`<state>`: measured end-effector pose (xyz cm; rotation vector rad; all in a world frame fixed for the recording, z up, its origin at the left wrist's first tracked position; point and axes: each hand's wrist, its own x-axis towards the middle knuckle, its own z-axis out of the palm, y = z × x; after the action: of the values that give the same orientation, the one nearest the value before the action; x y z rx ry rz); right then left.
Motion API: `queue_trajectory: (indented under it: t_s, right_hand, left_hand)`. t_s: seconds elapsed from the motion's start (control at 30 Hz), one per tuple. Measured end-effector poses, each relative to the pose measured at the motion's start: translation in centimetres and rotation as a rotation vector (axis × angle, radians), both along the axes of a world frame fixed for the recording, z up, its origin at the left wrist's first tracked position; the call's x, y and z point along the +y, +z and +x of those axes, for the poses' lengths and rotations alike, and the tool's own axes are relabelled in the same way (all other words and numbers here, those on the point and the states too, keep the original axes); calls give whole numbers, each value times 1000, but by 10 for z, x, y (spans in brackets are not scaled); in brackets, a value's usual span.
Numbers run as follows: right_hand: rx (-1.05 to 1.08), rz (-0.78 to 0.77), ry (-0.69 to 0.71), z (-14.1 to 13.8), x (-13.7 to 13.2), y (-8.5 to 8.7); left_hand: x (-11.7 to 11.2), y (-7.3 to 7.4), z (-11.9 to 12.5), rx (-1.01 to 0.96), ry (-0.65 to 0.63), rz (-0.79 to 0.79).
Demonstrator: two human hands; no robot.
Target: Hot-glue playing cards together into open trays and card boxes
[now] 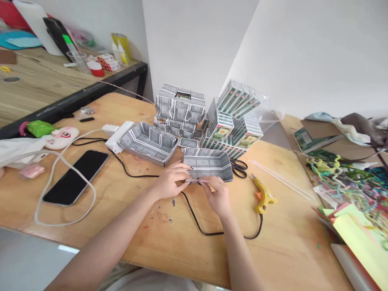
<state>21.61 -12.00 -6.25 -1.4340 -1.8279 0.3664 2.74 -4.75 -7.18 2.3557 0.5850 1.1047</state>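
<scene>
My left hand [172,180] and my right hand [217,196] meet at the near side of a shallow open box [209,161] built of grey-patterned playing cards. Between them, the fingertips of both hands pinch a thin playing card [195,180], seen nearly edge-on. Whether this card touches the box wall I cannot tell. A second, larger open card box [148,141] sits to the left. Behind it stands a stacked card structure [181,107] with curved flaps. A small pile of cards [189,143] lies between the boxes.
Packs of playing cards [232,121] are stacked at the back. Right of the box lie black scissors [239,167], a yellow glue gun [264,196] with its black cord, and clear glue sticks [280,180]. A phone [75,178] and white cable are at left; colourful scraps [357,182] at right.
</scene>
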Motion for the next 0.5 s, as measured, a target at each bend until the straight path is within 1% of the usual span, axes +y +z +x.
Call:
queue_trajectory:
  t_s: [0.1,0.23,0.3,0.43,0.5]
  right_hand:
    - [44,22,42,2,-1,-2]
    - [89,75,72,5,0,-6]
    - [107,88,63,5,0,-6]
    - [136,64,4,3,-2,-5]
    - [126,64,10,2,-3,-4]
  left_hand:
    - [0,-4,2,-12,14,25]
    - [0,-5,4,-71,-20,-13]
    - [0,-5,5,-108,-34,-46]
    - [0,-4,7,-157,-40,-87]
    - [0,-4,7,-162,-35,-88]
